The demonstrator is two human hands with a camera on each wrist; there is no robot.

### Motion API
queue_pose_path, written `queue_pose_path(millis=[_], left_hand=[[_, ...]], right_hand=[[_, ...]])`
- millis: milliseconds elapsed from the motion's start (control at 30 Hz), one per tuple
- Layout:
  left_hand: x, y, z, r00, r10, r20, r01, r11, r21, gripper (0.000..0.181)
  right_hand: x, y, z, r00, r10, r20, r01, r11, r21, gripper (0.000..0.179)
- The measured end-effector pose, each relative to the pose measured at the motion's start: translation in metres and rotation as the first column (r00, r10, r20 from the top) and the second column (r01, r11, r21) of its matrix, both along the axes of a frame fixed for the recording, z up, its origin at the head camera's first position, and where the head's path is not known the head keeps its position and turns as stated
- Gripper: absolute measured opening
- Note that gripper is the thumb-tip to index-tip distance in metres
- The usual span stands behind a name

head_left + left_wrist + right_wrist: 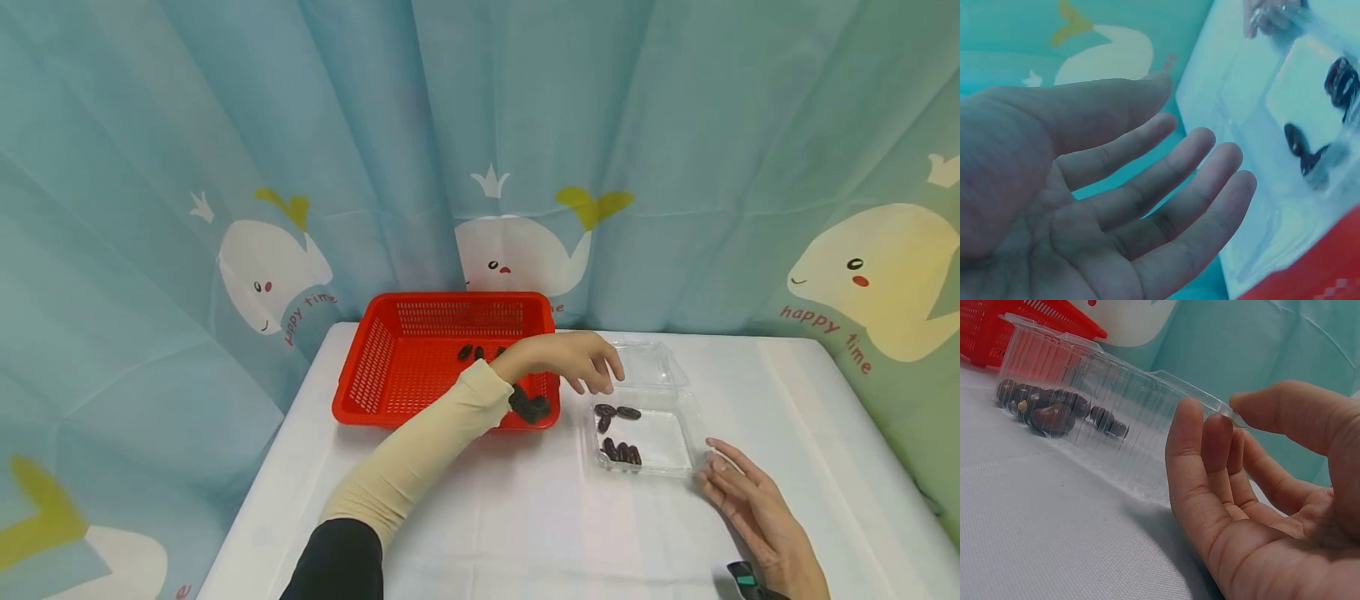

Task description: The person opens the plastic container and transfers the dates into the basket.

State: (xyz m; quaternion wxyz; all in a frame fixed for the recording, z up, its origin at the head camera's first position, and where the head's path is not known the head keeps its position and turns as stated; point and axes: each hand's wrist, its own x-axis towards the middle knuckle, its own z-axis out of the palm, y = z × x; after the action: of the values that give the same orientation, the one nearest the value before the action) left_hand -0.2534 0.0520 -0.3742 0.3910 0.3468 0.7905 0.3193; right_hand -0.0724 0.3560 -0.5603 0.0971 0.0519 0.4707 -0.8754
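Observation:
A clear plastic box (663,433) lies unfolded on the table, its lid (647,365) spread out behind it. Several dark, wrinkled dates (622,451) rest in its left part, some lined up along the near wall. My left hand (573,358) is above the box's left side, fingers apart and loosely bent; the palm holds nothing in the left wrist view. At the near right corner is my right hand (757,508). Its thumb and fingertips grip the box's rim (1210,403) in the right wrist view.
A red plastic basket (420,371) stands left of the box, with several more dates (466,352) inside; my left forearm passes over its near right corner. White cloth (555,533) covers the table, and a blue curtain (675,150) hangs behind.

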Motion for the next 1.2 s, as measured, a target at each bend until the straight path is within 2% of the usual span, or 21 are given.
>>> queue_pose_path(millis=[300, 500, 633, 800, 933, 1133, 1200], left_hand=[[0.001, 0.033, -0.016, 0.991, -0.127, 0.042, 0.13, 0.989, -0.074, 0.032], [0.003, 0.051, -0.029, 0.982, -0.186, 0.024, 0.187, 0.971, -0.148, 0.03], [0.003, 0.059, -0.038, 0.983, -0.186, 0.007, 0.183, 0.962, -0.2, 0.032], [0.004, 0.067, -0.051, 0.989, -0.144, 0.022, 0.144, 0.957, -0.253, 0.032], [0.005, 0.074, -0.063, 0.99, -0.138, 0.015, 0.136, 0.95, -0.282, 0.029], [0.014, 0.083, -0.076, 0.991, -0.134, -0.03, 0.119, 0.95, -0.288, 0.026], [0.017, 0.086, -0.079, 0.992, -0.125, -0.028, 0.111, 0.948, -0.299, 0.026]], right_hand=[[0.0, 0.001, 0.001, 1.0, -0.019, 0.024, 0.018, 0.999, 0.035, 0.041], [-0.001, 0.001, -0.001, 1.0, -0.007, 0.006, 0.007, 1.0, 0.012, 0.043], [-0.001, 0.001, -0.001, 1.0, -0.009, -0.009, 0.009, 1.0, 0.003, 0.043], [-0.001, 0.001, -0.001, 1.0, 0.003, -0.025, -0.004, 1.0, -0.029, 0.044], [0.0, 0.002, -0.001, 1.0, 0.008, -0.028, -0.008, 1.0, -0.01, 0.043], [0.0, 0.001, -0.002, 0.999, 0.01, -0.041, -0.011, 1.0, -0.017, 0.044], [-0.001, 0.001, -0.001, 0.999, 0.01, -0.036, -0.011, 1.0, -0.015, 0.044]])
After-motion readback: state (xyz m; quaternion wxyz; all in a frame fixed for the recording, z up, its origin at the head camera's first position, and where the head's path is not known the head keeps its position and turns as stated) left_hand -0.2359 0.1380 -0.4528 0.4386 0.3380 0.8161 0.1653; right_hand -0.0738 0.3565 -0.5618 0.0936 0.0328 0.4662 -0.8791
